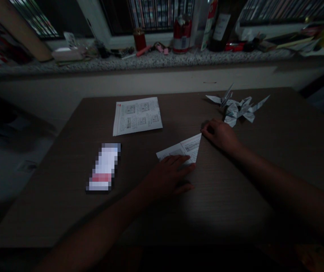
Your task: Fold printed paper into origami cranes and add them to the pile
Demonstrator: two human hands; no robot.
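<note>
A printed sheet of paper, folded into a triangle point(190, 148), lies on the table in front of me. My left hand point(172, 174) is flat over its lower part with the fingers spread, hiding some of its near edge. At the paper's right-hand corner, my right hand point(220, 134) has thumb and fingers closed together in a pinch on the tip. Just beyond that hand sit folded paper cranes point(237, 109), made of similar printed paper, with pointed wings and necks. They overlap, so I cannot tell them fully apart.
A stack of printed sheets point(138, 116) lies towards the back of the wooden table point(74, 151). Left of my left hand is a phone point(104, 168) with its screen blurred out. Behind, a stone windowsill point(150, 60) carries a red can point(181, 34), a dark bottle point(221, 28) and small items.
</note>
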